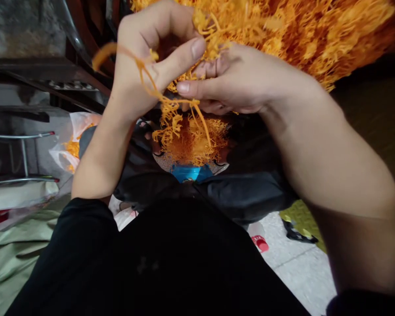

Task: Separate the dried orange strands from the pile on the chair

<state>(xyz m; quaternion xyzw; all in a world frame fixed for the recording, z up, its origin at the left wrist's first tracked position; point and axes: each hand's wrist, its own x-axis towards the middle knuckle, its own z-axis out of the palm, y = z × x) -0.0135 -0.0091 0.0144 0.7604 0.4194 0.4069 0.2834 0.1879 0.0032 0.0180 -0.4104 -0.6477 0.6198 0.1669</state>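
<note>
Both my hands are raised together at the top middle of the head view. My left hand pinches an orange branching plastic piece, thin stems with small flower-like tips that trail down past the wrist. My right hand is closed around part of the same orange cluster, its thumb pointing toward the left one. Behind them spreads a big heap of similar orange plastic pieces. Below the hands, between my legs, lies a smaller orange pile above something blue.
On the left stand a metal-framed chair or rack and a white plastic bag with orange bits inside. Green cloth lies at lower left. A bottle with a red cap and a black item are on the floor at right.
</note>
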